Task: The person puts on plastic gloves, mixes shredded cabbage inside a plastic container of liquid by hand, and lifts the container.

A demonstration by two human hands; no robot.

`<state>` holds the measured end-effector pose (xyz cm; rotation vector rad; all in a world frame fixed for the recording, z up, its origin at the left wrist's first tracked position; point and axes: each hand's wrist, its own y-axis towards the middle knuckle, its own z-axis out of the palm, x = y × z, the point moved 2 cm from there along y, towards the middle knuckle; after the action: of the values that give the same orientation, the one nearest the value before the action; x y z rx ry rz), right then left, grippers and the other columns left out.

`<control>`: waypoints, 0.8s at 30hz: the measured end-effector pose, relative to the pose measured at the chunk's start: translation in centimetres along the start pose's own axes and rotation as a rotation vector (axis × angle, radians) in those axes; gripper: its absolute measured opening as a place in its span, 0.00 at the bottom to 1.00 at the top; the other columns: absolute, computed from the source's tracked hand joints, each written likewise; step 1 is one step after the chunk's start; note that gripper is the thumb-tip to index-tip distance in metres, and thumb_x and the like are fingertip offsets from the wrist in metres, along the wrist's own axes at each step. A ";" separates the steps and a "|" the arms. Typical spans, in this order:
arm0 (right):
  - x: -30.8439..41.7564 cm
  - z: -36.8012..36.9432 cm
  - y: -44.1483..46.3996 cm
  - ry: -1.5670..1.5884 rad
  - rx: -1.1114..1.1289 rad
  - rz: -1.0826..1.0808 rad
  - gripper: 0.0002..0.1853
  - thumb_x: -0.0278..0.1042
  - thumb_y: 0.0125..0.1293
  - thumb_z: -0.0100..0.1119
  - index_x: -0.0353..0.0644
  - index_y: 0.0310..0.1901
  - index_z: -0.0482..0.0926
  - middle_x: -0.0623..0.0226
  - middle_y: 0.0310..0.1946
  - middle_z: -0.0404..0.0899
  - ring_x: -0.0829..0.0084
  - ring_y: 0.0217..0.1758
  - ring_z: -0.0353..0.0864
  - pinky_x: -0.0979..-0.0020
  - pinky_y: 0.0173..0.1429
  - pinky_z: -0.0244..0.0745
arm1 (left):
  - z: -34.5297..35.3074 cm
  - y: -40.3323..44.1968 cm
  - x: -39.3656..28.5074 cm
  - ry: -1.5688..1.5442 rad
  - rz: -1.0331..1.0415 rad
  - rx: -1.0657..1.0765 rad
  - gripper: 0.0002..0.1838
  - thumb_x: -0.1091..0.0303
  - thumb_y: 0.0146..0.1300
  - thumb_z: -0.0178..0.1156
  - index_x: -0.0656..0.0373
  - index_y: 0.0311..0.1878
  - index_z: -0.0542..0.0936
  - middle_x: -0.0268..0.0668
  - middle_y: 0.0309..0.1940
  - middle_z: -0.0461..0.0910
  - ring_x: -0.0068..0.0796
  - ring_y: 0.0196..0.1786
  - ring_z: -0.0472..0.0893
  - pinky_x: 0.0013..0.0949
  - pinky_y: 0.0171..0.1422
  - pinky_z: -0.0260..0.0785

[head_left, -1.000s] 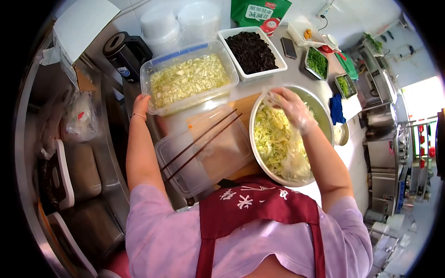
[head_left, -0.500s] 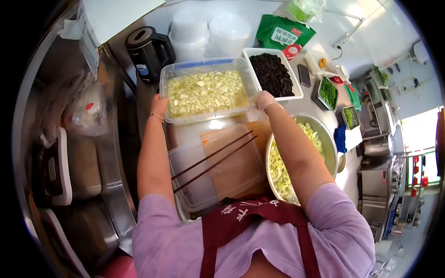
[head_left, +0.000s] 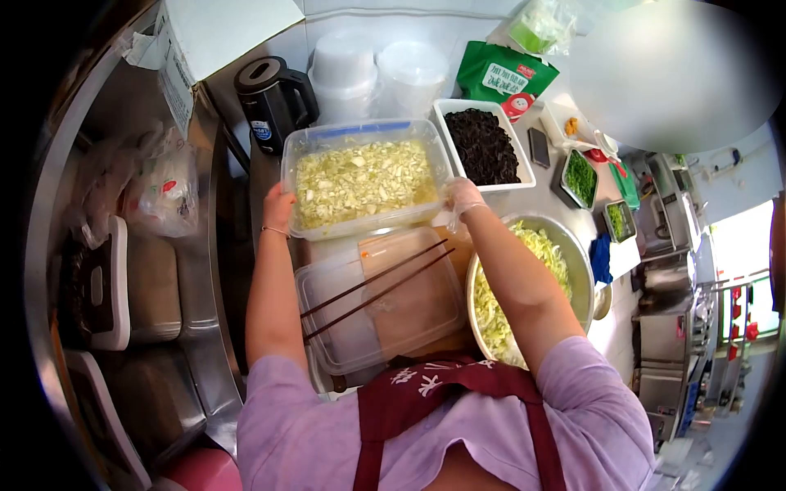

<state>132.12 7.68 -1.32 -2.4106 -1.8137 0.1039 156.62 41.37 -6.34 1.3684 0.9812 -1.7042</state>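
Note:
A clear plastic tub (head_left: 368, 219) full of chopped pale-green vegetable in liquid stands between my two hands. My left hand (head_left: 279, 209) is bare and grips its left side. On the right side, my right hand (head_left: 463, 199), in a clear plastic glove, grips the tub near its front corner. Below the tub a clear lid (head_left: 340, 348) lies flat, partly over a wooden board, with two dark chopsticks (head_left: 377, 288) across it. The large metal bowl (head_left: 586, 282) of shredded cabbage (head_left: 540, 254) sits right of the lid, partly covered by my right forearm.
Behind the tub are a black kettle (head_left: 270, 102), white round containers (head_left: 412, 69) and a green bag (head_left: 499, 78). A white tray (head_left: 528, 176) of dark strips, a phone (head_left: 538, 147) and small dishes of chopped greens (head_left: 580, 176) stand to the right.
My right hand has left the cabbage bowl and taken hold of the tub's right side. My left hand has kept its hold. The camera view has shifted.

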 end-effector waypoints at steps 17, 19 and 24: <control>0.0 -11.4 -15.7 1.477 -0.263 0.465 0.13 0.24 0.54 0.54 0.32 0.41 0.72 0.64 0.29 0.73 0.74 0.23 0.73 0.73 0.25 0.71 | 7.0 -16.7 -15.3 -0.294 0.092 0.104 0.25 0.81 0.49 0.43 0.70 0.54 0.70 0.40 0.47 0.75 0.30 0.48 0.75 0.29 0.53 0.64; -0.9 -12.4 -18.1 1.404 -0.276 0.502 0.12 0.25 0.54 0.54 0.31 0.41 0.72 0.63 0.29 0.73 0.74 0.23 0.73 0.73 0.25 0.71 | 8.4 -18.4 -15.0 -0.317 0.084 0.116 0.27 0.80 0.52 0.42 0.71 0.59 0.65 0.43 0.56 0.69 0.34 0.57 0.70 0.33 0.60 0.60; -4.1 -13.3 -24.9 1.374 -0.314 0.586 0.12 0.26 0.54 0.53 0.31 0.41 0.73 0.63 0.29 0.74 0.74 0.23 0.73 0.73 0.26 0.71 | 13.4 -22.1 -14.1 -0.327 0.016 0.120 0.28 0.79 0.52 0.42 0.73 0.61 0.61 0.45 0.57 0.68 0.36 0.58 0.70 0.34 0.62 0.60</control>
<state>108.95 9.83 15.21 -2.0364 -0.5014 -1.4373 133.61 40.31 12.06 1.1178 0.6921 -1.9246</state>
